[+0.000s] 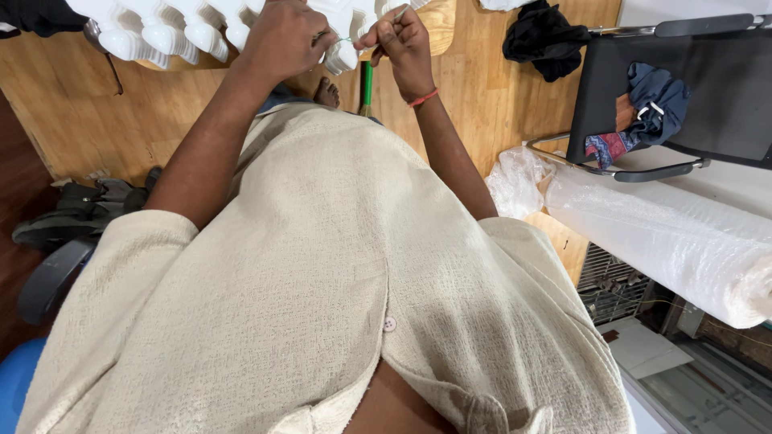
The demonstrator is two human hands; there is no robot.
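Note:
My left hand (283,36) and my right hand (400,40) are raised close together at the top of the view, over a white moulded piece with rounded lobes (173,36). A thin green thread (345,39) runs between the fingertips of both hands, which pinch it. The right wrist wears a red band (423,98). Below the hands a green stick (366,83) stands upright. My cream woven shirt (322,281) fills the lower view and hides what lies beneath.
The white piece rests on a round wooden top (438,28) over a wooden floor (96,120). A black chair (708,88) with folded cloth stands right, a roll of clear plastic wrap (667,233) below it, black cloth (547,36) behind, bags (80,209) left.

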